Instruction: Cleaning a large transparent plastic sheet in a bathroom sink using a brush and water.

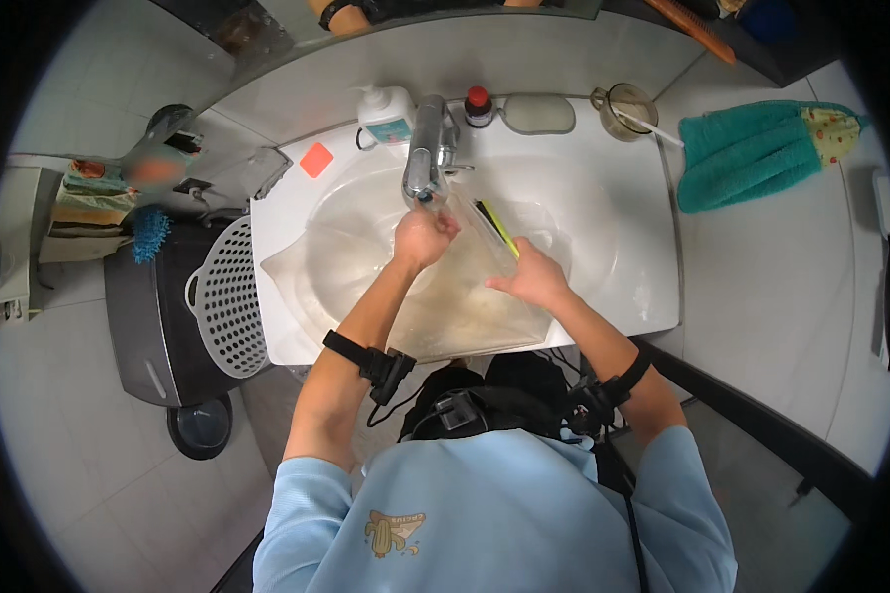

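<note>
A clear, slightly beige plastic sheet point(465, 311) lies across the white washbasin point(648, 247), one corner reaching over the left rim. Directly below the chrome tap point(426, 153), my left hand point(424, 238) is closed with its fingers curled, over the sheet; whether something is between them is hidden. To its right, my right hand point(534, 275) grips a slim yellow-green and black tool point(498, 229), whose kind I cannot make out. The tool slants up and left from my fingers, above the sheet. My right thumb points left.
Behind the basin stand a white pump bottle point(386, 115), a red-capped bottle point(478, 106), a soap dish point(538, 114) and a brownish cup point(625, 111) holding a white stick. A green towel point(747, 153) hangs at right. A perforated grey basket point(232, 301) leans at left.
</note>
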A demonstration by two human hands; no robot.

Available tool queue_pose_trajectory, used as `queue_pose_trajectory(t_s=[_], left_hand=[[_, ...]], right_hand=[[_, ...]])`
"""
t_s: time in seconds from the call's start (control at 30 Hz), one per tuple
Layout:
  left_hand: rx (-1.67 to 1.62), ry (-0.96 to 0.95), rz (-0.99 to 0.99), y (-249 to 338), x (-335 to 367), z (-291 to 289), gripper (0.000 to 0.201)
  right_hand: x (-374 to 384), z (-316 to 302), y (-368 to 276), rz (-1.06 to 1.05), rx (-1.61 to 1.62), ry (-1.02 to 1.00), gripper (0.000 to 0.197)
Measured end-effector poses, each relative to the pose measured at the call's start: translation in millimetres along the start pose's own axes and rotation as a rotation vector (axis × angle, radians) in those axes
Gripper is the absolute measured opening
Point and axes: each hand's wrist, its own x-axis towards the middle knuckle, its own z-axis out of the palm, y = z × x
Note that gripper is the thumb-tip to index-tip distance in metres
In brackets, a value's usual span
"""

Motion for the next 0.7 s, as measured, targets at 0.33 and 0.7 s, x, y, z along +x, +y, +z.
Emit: queue_pose_trajectory(t_s=[0.33,0.7], left_hand=[[-0.111,-0.188,0.192,-27.3,3.6,-1.7,0.04],[0.141,-0.235,0.172,-63.0,-19.3,-34.6,0.049]], right_hand=[[0.1,11.9,-4.8,-0.056,-0.079,0.005,0.089],[3.9,3.3,-26.1,-0.13,-0.048,0.03,0.075]])
